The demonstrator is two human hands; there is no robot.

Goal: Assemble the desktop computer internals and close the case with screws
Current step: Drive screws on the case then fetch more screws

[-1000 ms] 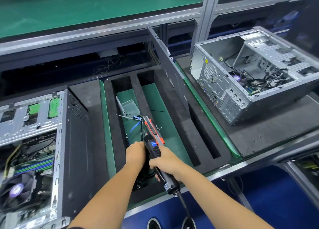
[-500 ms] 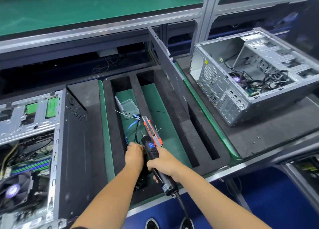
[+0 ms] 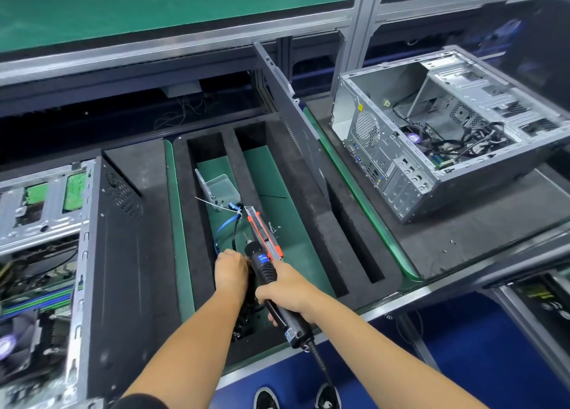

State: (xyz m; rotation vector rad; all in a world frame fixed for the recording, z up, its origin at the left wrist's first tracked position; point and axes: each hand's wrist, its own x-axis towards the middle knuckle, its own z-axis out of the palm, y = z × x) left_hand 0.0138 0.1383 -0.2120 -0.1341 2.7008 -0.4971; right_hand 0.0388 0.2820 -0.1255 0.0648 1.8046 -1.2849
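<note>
Head view, left to right: an open case (image 3: 61, 254) lies at my far left. My left hand (image 3: 231, 270) is curled down into the foam tray's (image 3: 308, 223) slot; whether it pinches a screw I cannot tell. Just beside it, my right hand (image 3: 287, 288) grips the electric screwdriver (image 3: 271, 285), its long axis pointing away from me. The second open case (image 3: 447, 137) sits well apart, nearer my right.

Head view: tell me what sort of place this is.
Probably a computer assembly line workstation. An open desktop case sits on a black foam mat, another opened computer lies at left, and the right hand holds a corded electric screwdriver.
</note>
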